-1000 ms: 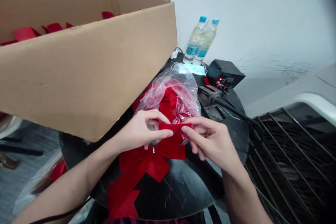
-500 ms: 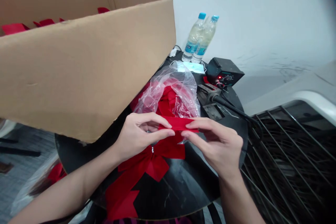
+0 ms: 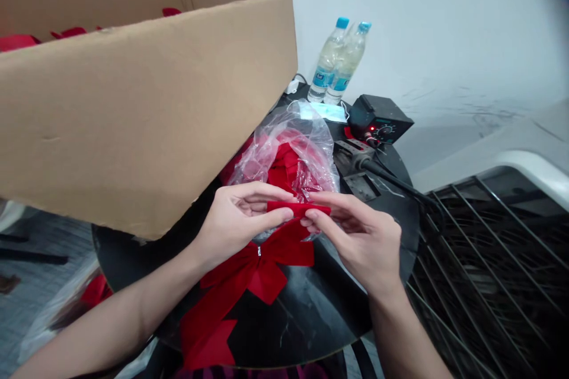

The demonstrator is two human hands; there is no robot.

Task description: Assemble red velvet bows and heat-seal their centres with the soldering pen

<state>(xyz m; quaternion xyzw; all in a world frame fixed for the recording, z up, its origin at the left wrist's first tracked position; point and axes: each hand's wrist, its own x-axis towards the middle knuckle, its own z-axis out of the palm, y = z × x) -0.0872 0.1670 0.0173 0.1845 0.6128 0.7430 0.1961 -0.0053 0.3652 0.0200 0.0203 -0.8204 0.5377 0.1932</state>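
Observation:
Both hands pinch a narrow red velvet ribbon strip (image 3: pixel 299 208) from either end, holding it over the table. My left hand (image 3: pixel 240 222) grips the strip's left end between thumb and fingers. My right hand (image 3: pixel 355 240) grips its right end. Just below the hands lies a large red velvet bow (image 3: pixel 255 266) with a thin metal wire (image 3: pixel 259 251) at its knot and long tails reaching toward me. Its upper part is hidden behind the strip and hands. Behind them, a clear plastic bag (image 3: pixel 288 157) holds more red ribbon.
A large cardboard box (image 3: pixel 133 112) with red pieces inside overhangs the round black table (image 3: pixel 306 314) at left. Behind stand two water bottles (image 3: pixel 338 59), a face mask (image 3: pixel 326 111), a black soldering station (image 3: pixel 377 119) and a corded iron (image 3: pixel 377 173). A wire rack (image 3: pixel 484 266) fills the right.
My hands have drawn a little closer together, and the strip now sits slightly higher against the bag. The camera view has drifted slightly, shifting the box and bottles upward in the frame.

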